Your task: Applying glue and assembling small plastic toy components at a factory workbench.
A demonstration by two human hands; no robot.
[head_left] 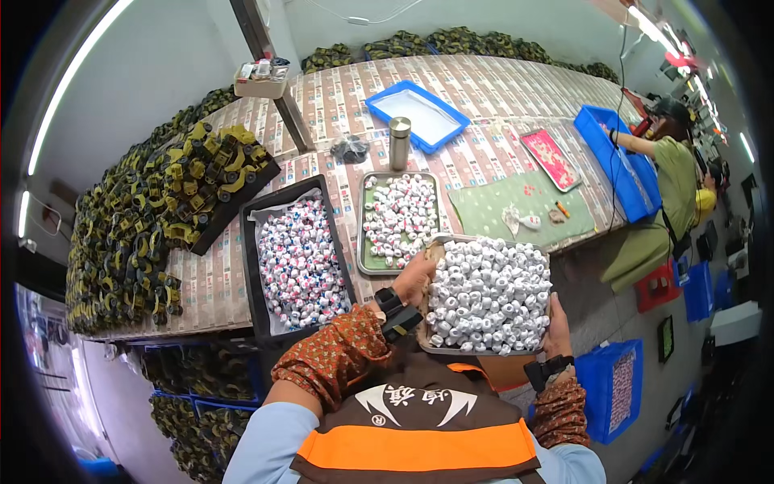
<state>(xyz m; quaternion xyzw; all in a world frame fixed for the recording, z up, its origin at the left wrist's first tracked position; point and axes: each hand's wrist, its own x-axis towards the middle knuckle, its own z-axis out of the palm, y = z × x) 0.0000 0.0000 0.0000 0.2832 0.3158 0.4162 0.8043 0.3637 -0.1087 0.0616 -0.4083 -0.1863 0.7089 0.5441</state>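
A shallow metal tray (430, 321) heaped with small white round pieces (488, 294) is held level in front of my body, past the table's near edge. My left hand (414, 280) grips its left side and my right hand (556, 327) grips its right side. Just beyond my left hand lies a second metal tray (362, 242) with white pieces bearing red and dark marks (399, 218). Left of it stands a black tray (248, 266) filled with similar pieces marked in red and blue (297, 262).
Yellow-and-black toy vehicles (201, 173) pile up at the left. A steel bottle (399, 143), a blue tray (418, 113), a green mat (484, 202) and a red-filled tray (552, 161) lie farther back. A co-worker (673, 185) works at a blue bin (621, 165). Another blue bin (592, 395) stands lower right.
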